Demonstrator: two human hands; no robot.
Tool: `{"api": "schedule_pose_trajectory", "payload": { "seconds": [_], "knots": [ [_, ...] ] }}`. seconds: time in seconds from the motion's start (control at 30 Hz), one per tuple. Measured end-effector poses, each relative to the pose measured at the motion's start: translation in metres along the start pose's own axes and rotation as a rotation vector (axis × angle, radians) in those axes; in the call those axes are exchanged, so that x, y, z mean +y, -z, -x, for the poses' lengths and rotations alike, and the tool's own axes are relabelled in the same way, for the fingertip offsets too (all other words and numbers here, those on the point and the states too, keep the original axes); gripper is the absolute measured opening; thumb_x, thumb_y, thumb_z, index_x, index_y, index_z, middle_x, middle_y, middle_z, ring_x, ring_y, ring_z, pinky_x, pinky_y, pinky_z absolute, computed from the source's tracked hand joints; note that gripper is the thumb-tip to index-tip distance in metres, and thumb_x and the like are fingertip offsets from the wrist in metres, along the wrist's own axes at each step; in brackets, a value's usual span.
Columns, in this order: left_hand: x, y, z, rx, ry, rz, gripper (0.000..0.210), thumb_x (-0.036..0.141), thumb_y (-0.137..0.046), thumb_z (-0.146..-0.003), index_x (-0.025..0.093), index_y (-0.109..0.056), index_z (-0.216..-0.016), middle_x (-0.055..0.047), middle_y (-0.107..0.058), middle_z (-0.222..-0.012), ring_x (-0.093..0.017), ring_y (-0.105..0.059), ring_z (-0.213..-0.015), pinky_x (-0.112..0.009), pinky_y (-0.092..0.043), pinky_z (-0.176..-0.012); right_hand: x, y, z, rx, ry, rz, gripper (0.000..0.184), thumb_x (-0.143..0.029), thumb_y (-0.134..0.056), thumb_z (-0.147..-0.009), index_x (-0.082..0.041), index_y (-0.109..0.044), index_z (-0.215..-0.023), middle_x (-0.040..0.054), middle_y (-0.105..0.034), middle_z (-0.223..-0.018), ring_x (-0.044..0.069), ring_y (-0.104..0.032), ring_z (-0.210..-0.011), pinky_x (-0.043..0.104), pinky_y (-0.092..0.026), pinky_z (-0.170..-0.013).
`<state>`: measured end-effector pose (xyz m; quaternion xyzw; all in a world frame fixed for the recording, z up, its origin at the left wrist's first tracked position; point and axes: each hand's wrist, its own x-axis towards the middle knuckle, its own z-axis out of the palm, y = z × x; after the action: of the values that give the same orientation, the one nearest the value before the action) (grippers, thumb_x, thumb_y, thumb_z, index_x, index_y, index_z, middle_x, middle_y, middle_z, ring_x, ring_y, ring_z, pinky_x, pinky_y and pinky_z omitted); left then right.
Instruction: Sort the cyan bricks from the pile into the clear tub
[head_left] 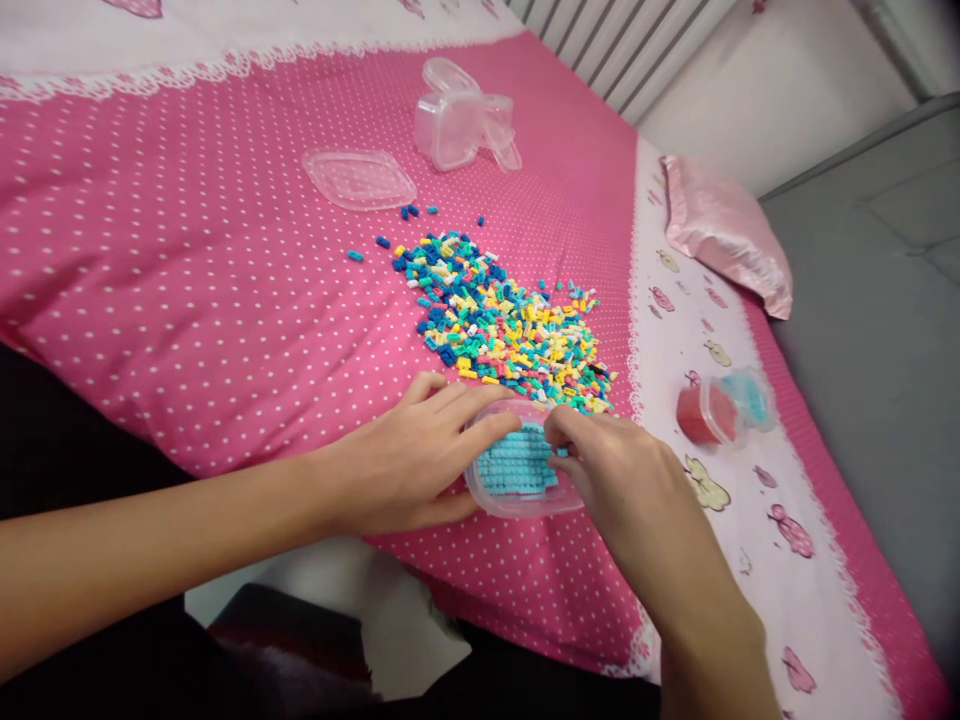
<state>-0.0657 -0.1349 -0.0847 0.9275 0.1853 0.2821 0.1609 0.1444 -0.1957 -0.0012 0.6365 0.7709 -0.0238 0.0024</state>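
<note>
A clear plastic container (525, 508) sits near the bed's front edge with light-blue toy building bricks (514, 465) packed in neat rows inside. My left hand (420, 450) grips its left side, fingers over the far rim. At the right side of the container, my right hand (619, 460) pinches a small blue building brick (562, 453) over the rows; the fingers partly hide it. Just beyond the container lies a loose pile of small building bricks (502, 320) in yellow, blue, green, white and pink.
A clear lid (360, 180) lies left of some stacked clear containers (457, 120) at the back. To the right are a container of red bricks (705, 415) and one of blue bricks (748, 398). A pink pillow (724, 230) rests by the grey headboard (870, 250).
</note>
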Motion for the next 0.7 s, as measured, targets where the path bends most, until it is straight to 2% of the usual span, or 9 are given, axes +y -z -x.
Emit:
{"api": "schedule_pose_trajectory", "payload": {
  "seconds": [0.07, 0.17, 0.33, 0.47, 0.57, 0.7],
  "knots": [
    [0.000, 0.000, 0.000, 0.004, 0.000, -0.006, 0.050, 0.035, -0.052, -0.096, 0.016, -0.040, -0.141, -0.018, -0.055, -0.145, -0.029, -0.053, -0.131, -0.042, -0.034, -0.100, 0.001, 0.004, 0.000, 0.048, 0.002, -0.008, 0.022, -0.006, -0.071, -0.084, -0.024, -0.058, -0.087, -0.0047, -0.064, -0.075, 0.016, -0.057, -0.067, 0.029, -0.033, -0.059],
    [0.000, 0.001, 0.001, 0.002, -0.001, -0.003, 0.050, 0.035, -0.051, -0.096, 0.017, -0.039, -0.142, -0.018, -0.056, -0.144, -0.029, -0.053, -0.130, -0.042, -0.035, -0.099, 0.002, 0.010, -0.001, 0.133, 0.042, -0.124, 0.023, -0.005, -0.073, -0.081, -0.023, -0.059, -0.080, -0.0060, -0.066, -0.075, 0.014, -0.061, -0.068, 0.027, -0.040, -0.061],
    [0.000, 0.000, 0.001, 0.006, 0.022, 0.010, 0.055, 0.035, -0.053, -0.096, 0.018, -0.037, -0.145, -0.017, -0.054, -0.146, -0.028, -0.053, -0.131, -0.041, -0.035, -0.101, 0.000, 0.010, -0.009, 0.243, 0.101, -0.334, 0.011, -0.013, -0.073, -0.086, -0.024, -0.073, -0.088, -0.0002, -0.069, -0.091, 0.014, -0.067, -0.080, 0.026, -0.052, -0.073],
    [0.000, -0.001, 0.002, -0.007, 0.034, 0.015, 0.062, 0.030, -0.058, -0.090, 0.018, -0.036, -0.147, -0.016, -0.052, -0.149, -0.029, -0.052, -0.133, -0.042, -0.036, -0.102, -0.002, 0.005, -0.012, 0.206, 0.121, -0.418, 0.023, -0.011, -0.065, -0.092, -0.027, -0.076, -0.104, 0.0010, -0.072, -0.098, 0.015, -0.070, -0.088, 0.028, -0.054, -0.078],
    [-0.001, -0.001, 0.002, -0.015, 0.039, 0.027, 0.065, 0.029, -0.058, -0.090, 0.017, -0.033, -0.148, -0.016, -0.053, -0.148, -0.029, -0.053, -0.132, -0.042, -0.036, -0.101, -0.006, 0.005, -0.011, 0.181, 0.127, -0.470, 0.028, -0.006, -0.065, -0.089, -0.025, -0.073, -0.108, -0.0009, -0.076, -0.101, 0.013, -0.070, -0.087, 0.025, -0.055, -0.080],
    [-0.001, -0.002, 0.003, 0.010, 0.031, 0.041, 0.057, 0.032, -0.055, -0.092, 0.019, -0.034, -0.144, -0.016, -0.055, -0.146, -0.028, -0.053, -0.133, -0.043, -0.036, -0.100, -0.011, 0.005, -0.009, 0.163, 0.073, -0.500, 0.021, -0.003, -0.071, -0.080, -0.023, -0.068, -0.087, -0.0033, -0.073, -0.086, 0.012, -0.068, -0.074, 0.024, -0.054, -0.071]
  ]
}}
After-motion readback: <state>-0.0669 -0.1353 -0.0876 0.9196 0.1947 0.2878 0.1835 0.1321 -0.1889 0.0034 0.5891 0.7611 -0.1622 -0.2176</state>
